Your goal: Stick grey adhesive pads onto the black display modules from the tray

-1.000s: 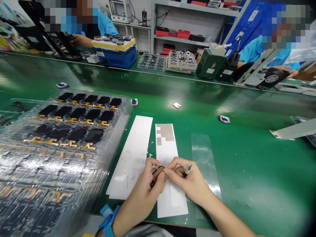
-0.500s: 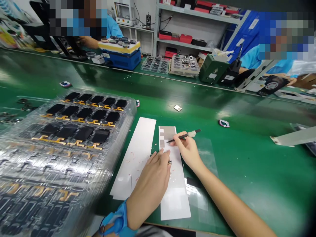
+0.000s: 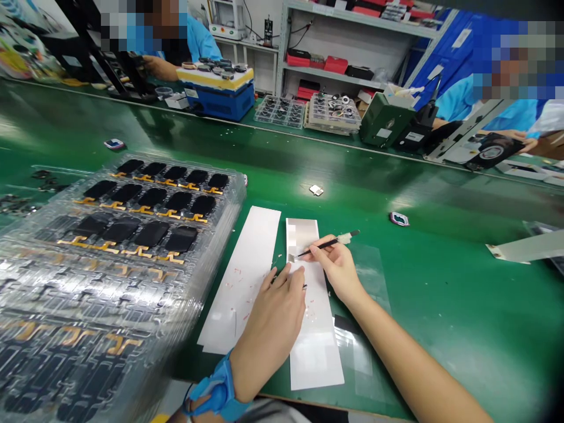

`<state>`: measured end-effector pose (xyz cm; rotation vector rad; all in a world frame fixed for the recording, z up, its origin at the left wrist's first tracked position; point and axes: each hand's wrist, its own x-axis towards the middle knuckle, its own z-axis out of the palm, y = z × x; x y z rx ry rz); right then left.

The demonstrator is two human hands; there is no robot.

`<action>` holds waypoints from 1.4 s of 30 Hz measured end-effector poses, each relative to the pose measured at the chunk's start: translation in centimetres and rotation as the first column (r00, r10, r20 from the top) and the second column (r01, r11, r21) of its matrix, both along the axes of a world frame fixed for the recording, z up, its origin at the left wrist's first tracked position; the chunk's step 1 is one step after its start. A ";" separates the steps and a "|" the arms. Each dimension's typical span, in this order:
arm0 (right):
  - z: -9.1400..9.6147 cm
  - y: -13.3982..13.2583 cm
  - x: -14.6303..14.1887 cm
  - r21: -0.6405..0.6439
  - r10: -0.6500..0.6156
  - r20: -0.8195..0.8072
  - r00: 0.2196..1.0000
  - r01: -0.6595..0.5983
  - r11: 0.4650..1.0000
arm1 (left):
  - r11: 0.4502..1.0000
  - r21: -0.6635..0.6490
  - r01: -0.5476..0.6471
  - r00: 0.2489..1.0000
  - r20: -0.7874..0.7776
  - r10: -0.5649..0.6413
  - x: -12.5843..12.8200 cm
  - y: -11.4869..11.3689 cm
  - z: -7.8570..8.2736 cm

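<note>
A white strip [image 3: 315, 346] with a grey patterned area [image 3: 307, 230] at its far end lies between my hands. My right hand [image 3: 337, 267] pinches a slim black pointed tool [image 3: 331, 244] with a pale wrapped section near its rear. Its tip is at a small grey square on the strip's left edge. My left hand [image 3: 275, 317] rests with fingertips on the strip, just nearer than that tip. A thin dark tool [image 3: 304, 286] pokes out between its fingers, mostly hidden. Beside it lies another white sheet [image 3: 251, 252] with small reddish scraps.
Stacked clear trays [image 3: 176, 276] of black screens with gold flex strips fill the left. Clear film [image 3: 370, 270] lies under my right forearm. Small parts, one a framed piece [image 3: 399, 218], are spread on the green table [image 3: 458, 305]. Two people sit across the bench.
The view has shifted slightly. The tool tip has moved slightly down and left relative to the strip's grey end, and the grey area looks paler. Both hands keep nearly the same pose.
</note>
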<state>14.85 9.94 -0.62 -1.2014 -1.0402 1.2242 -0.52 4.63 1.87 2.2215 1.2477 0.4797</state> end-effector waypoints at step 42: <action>2.8 -10.9 -2.6 0.316 -0.331 -0.080 0.940 0.339 0.886 | 0.747 -0.642 0.175 0.538 0.697 0.473 0.4 -2.7 1.3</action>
